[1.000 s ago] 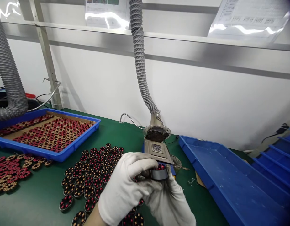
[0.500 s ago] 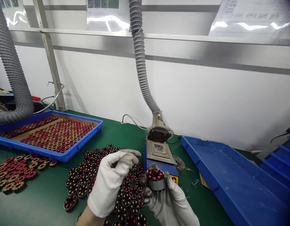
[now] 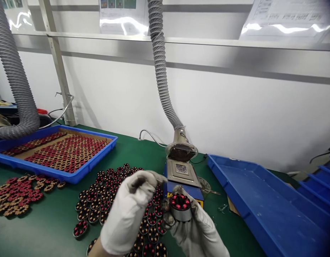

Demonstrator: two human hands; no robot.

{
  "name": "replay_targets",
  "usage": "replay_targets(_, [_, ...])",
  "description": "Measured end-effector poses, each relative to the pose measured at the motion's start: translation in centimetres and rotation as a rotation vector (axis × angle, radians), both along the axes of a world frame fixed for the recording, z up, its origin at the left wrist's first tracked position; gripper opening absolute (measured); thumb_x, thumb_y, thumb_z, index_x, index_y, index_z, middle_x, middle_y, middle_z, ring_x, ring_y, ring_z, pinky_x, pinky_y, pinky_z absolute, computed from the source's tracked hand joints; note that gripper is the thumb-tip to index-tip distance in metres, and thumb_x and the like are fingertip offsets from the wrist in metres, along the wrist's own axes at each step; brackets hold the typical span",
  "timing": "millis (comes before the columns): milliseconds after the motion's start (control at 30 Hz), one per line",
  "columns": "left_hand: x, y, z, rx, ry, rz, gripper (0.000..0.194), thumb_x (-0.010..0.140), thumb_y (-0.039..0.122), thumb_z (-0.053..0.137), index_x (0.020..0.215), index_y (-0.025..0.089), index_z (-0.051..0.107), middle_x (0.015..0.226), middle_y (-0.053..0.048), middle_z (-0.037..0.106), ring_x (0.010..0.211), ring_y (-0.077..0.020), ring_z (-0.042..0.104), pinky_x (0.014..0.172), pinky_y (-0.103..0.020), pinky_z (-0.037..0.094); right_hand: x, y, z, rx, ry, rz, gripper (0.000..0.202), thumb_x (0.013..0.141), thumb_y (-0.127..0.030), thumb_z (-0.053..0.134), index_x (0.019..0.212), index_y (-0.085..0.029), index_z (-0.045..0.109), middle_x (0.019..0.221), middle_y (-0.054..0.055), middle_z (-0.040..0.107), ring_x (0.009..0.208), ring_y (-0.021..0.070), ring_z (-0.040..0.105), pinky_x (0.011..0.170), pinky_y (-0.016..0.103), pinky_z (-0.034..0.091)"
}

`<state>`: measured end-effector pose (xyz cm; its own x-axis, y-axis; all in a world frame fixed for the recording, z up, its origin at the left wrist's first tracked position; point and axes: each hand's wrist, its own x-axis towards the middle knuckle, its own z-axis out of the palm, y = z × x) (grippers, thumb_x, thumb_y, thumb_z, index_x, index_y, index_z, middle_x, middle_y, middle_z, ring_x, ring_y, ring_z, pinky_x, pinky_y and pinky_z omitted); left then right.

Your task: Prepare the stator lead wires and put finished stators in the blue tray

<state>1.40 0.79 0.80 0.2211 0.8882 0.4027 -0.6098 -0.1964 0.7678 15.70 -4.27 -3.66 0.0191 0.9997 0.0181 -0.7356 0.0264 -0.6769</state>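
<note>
My right hand [image 3: 193,221], in a stained white glove, grips a small motor stator [image 3: 180,202] by the sides of its grey metal ring. Red wire coils show around the dark centre on its upper face. To the left and slightly above, my left hand [image 3: 132,205], also gloved, is held with its fingers curled and the fingertips pointing right. Whether anything small is between those fingers is hidden. Beneath and beside the left hand, many similar ringed stators [image 3: 95,203] with red or copper coils lie on the green table.
A blue heating device [image 3: 181,171] with a metal top stands behind my hands, under a grey exhaust hose [image 3: 162,71]. At left, a blue tray [image 3: 74,176] holds rows of coil cores; loose cores [image 3: 17,196] lie before it. Another blue tray [image 3: 261,200] is at right.
My left hand has moved slightly right, its fingertips now higher above the held stator. My right hand has shifted slightly right and tilted the stator, showing its red coils more clearly.
</note>
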Motion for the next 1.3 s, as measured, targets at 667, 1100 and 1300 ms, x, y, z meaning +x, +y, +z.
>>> replay_targets(667, [-0.2,-0.4,0.5,0.005,0.161,-0.137,0.031,0.078,0.022,0.06,0.108,0.028,0.058,0.108,-0.002,0.06,0.1,-0.0182,0.055,0.084,-0.023,0.045,-1.0,1.2,0.2,0.565,-0.907,-1.011,0.037,0.06,-0.006,0.071,0.09,-0.024,0.059,0.104,0.004,0.064,0.09,0.0185,0.064,0.072,0.028,0.055])
replay_targets(1100, [2.1,-0.1,-0.6,-0.216,-0.043,-0.057,0.023,0.066,0.025,0.072,0.086,0.016,0.067,0.093,-0.008,0.066,0.091,-0.0223,0.06,0.088,-0.032,0.045,-3.1,0.7,0.5,0.584,-1.033,-1.231,0.041,0.06,-0.005,0.071,0.091,-0.028,0.057,0.104,0.001,0.056,0.082,0.0152,0.061,0.063,0.024,0.052])
replay_targets(1300, [2.2,-0.2,-0.7,-0.197,0.031,0.072,0.009,0.063,0.009,0.068,0.069,0.015,0.068,0.069,-0.003,0.067,0.065,-0.0139,0.061,0.064,-0.019,0.05,-3.4,0.7,0.4,0.593,-1.092,-1.244,0.041,0.06,-0.003,0.069,0.089,-0.029,0.057,0.103,0.001,0.056,0.084,0.0163,0.06,0.065,0.025,0.052])
